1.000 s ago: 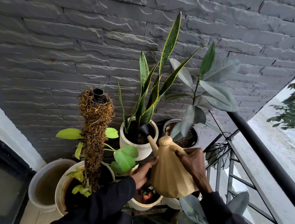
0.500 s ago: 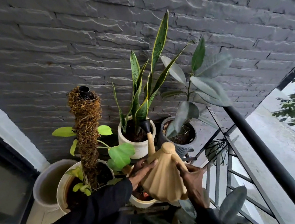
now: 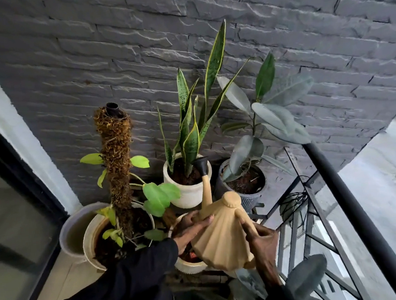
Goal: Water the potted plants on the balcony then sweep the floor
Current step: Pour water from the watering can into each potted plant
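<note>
A tan ribbed watering can (image 3: 223,240) is tilted forward, its black rose (image 3: 201,165) over the soil of the snake plant's white pot (image 3: 188,194). My left hand (image 3: 190,231) presses flat against the can's left side. My right hand (image 3: 262,239) grips the can's handle on the right. To the right stands a rubber plant in a dark ribbed pot (image 3: 251,199). At the left a leafy climber on a moss pole (image 3: 117,161) grows in a cream pot (image 3: 90,241). A small white pot (image 3: 186,266) sits partly hidden under the can.
A grey stone wall (image 3: 113,50) backs the plants. An empty grey pot (image 3: 68,235) sits at the far left beside a dark door frame (image 3: 16,169). A black balcony railing (image 3: 353,208) runs down the right side. More leaves (image 3: 304,276) rise at the bottom.
The can has tipped further forward and its rose has moved up over the snake plant's pot. My left hand has shifted higher on the can's side.
</note>
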